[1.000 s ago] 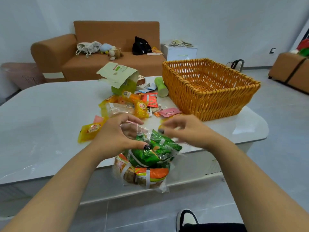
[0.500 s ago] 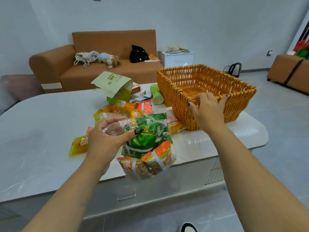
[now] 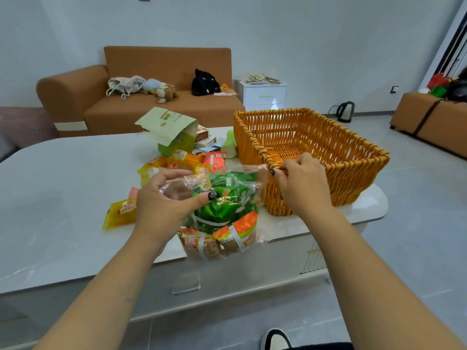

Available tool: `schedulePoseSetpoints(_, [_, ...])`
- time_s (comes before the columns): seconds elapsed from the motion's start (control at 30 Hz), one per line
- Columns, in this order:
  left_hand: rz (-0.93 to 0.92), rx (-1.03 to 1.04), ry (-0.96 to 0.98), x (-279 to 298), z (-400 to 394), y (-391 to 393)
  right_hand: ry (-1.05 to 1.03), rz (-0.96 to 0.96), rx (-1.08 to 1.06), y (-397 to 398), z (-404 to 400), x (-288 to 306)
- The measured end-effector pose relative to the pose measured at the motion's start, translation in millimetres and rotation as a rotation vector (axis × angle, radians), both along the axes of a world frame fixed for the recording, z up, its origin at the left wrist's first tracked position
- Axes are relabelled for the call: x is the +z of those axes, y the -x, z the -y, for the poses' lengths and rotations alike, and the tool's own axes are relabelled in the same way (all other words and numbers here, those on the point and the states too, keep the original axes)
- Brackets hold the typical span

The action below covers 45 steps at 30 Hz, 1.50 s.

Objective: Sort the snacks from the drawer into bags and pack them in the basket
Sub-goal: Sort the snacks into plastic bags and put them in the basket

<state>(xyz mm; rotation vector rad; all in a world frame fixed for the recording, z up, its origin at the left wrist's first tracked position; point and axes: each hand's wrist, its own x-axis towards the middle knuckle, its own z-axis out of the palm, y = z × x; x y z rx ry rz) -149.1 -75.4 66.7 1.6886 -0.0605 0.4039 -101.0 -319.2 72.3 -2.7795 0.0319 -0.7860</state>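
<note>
Left hand palm-up, forearm reaching in from lower left, grip pinching top of clear snack bag between thumb and fingers. Bag hangs over near edge of surface, long axis vertical, mouth up, green packets above orange ones. Right hand knuckles up, fingers curled, grip clenched on near rim of wicker basket. Basket upright at right end of surface, long axis running toward far right. Loose snacks left of basket, behind bag.
</note>
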Motion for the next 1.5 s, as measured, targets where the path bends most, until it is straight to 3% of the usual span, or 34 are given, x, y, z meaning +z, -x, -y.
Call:
schedulePoseSetpoints(0.17, [0.128, -0.078, -0.234, 6, -2, 16, -0.216, 0.173, 0.327, 31, -25, 30])
schedulePoseSetpoints(0.27, [0.147, -0.088, -0.215, 9, -9, 19, -0.630, -0.119, 0.595, 49, -42, 52])
schedulePoseSetpoints(0.3, [0.162, -0.090, -0.223, 8, -12, 19, -0.663, -0.221, 0.654, 52, -46, 55])
schedulePoseSetpoints(0.43, [0.222, -0.107, -0.295, 6, -21, 21, -0.234, -0.498, 0.620, 54, -59, 51])
schedulePoseSetpoints(0.57, [0.203, -0.139, -0.356, -2, -31, 15, 0.000, -0.469, 0.533, 49, -78, 43])
schedulePoseSetpoints(0.7, [-0.027, -0.254, -0.422, -22, -60, 7, 0.023, -0.427, 0.491, 45, -84, 41])
schedulePoseSetpoints(0.77, [-0.171, -0.314, -0.514, -37, -74, 8, -0.008, -0.466, 0.492, 46, -82, 45])
schedulePoseSetpoints(0.83, [-0.250, -0.341, -0.464, -51, -78, 12, 0.008, -0.551, 0.515, 50, -84, 50])
schedulePoseSetpoints(0.97, [-0.241, -0.374, -0.371, -61, -65, 20, 0.178, -0.799, 0.561, 52, -111, 48])
schedulePoseSetpoints(1.07, [-0.186, -0.307, -0.433, -57, -67, 18, 0.208, -0.772, 0.593, 46, -129, 40])
schedulePoseSetpoints(1.23, [-0.090, -0.067, -0.296, -53, -70, 11, -0.099, -0.672, 0.619, 35, -106, 43])
schedulePoseSetpoints(1.33, [0.014, 0.035, -0.107, -44, -55, 10, -0.390, -0.581, 0.596, 30, -86, 55])
schedulePoseSetpoints(1.43, [0.009, 0.001, 0.054, -39, -40, 6, -0.809, -0.336, 0.571, 27, -74, 72])
schedulePoseSetpoints(1.5, [-0.018, -0.067, 0.055, -40, -31, 7, -1.001, -0.088, 0.486, 20, -64, 84])
